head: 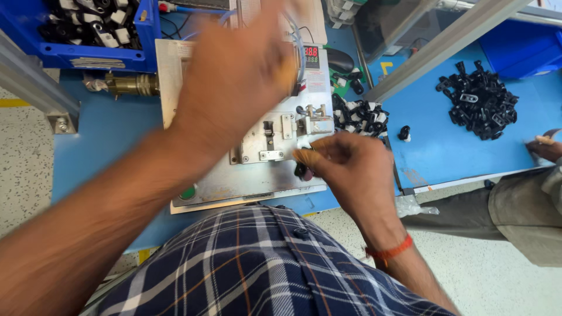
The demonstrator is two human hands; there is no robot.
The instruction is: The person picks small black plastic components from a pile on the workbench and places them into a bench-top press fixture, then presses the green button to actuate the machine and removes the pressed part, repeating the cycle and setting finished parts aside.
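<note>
Nearest, the right hand (345, 167) hovers over the front right corner of a metal plate (216, 181), fingertips pressed together, pinching a small black part (303, 170) just above the plate's edge. The plate lies on a blue table (445, 146) and carries a small clamp fixture (310, 120) just beyond the pinched part. The left hand (240, 70) is raised over the far half of the plate, blurred; its grip cannot be told. Right of the plate lies a heap of black-and-white parts (360, 114). Toward the table's right edge sits a pile of black parts (480, 105). A blue bin (93, 55) stands at the far left corner.
</note>
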